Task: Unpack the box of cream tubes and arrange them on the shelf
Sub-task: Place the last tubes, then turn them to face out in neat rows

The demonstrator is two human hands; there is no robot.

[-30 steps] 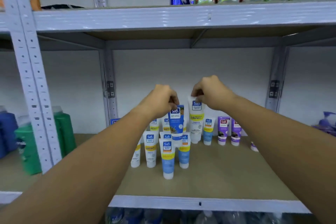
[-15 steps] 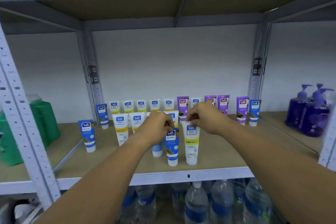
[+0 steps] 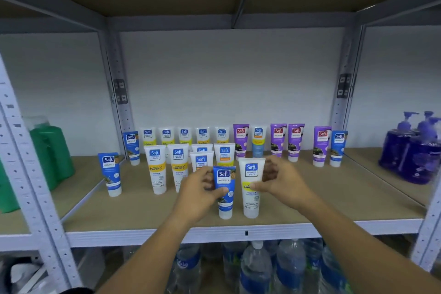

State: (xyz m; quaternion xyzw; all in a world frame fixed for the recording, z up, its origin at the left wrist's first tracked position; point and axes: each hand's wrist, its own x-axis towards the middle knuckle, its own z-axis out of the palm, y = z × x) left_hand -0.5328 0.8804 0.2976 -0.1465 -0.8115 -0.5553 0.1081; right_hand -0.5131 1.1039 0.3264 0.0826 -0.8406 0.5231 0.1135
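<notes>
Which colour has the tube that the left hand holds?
Blue with a white cap, the blue tube in the left hand; head view.

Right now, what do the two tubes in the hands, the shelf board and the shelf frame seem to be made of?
Blue tube and white tube: probably soft plastic, smooth printed skin, white caps downward.
Shelf board: likely fibreboard or pressed wood; flat, matte brown, no grain showing.
Shelf frame: looks like grey painted metal; punched holes run along the upright.
</notes>
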